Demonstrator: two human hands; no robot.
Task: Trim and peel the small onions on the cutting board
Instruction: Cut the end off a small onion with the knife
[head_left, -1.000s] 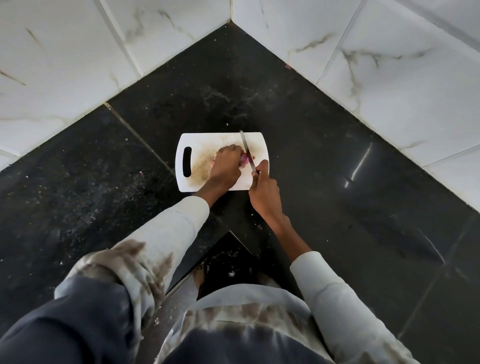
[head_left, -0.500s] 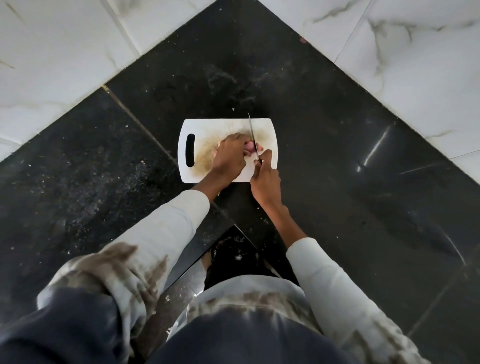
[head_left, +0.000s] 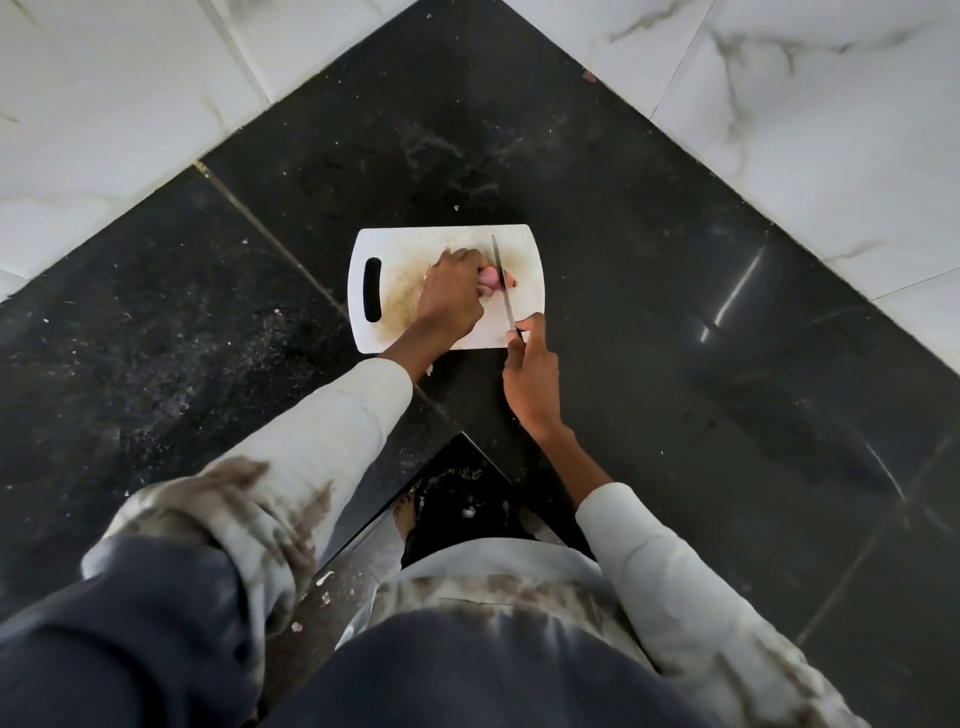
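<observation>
On the black stone counter (head_left: 649, 322), set into a corner of white marble-patterned wall tiles (head_left: 831, 130), a white cutting board (head_left: 395, 244) lies flat with its slot handle (head_left: 372, 289) at the left end. Brown staining covers the middle of the board. The left hand (head_left: 449, 296) rests palm down on the board, fingers curled and pressed together over a small pink onion (head_left: 488, 278), holding it against the surface; only the right part of the onion shows past the fingertips. A small pink piece (head_left: 510, 282) lies on the board just right of the blade. The right hand (head_left: 530, 374) is at the board's near right corner, fingers closed around the handle of a knife (head_left: 503, 283), with the index finger bent over the top near the blade. The narrow blade points away from the person and stands against the right side of the onion. Pale sleeves with brown stains (head_left: 311, 447) cover both forearms. Light specks and crumbs are scattered across the counter to the left of the board.
</observation>
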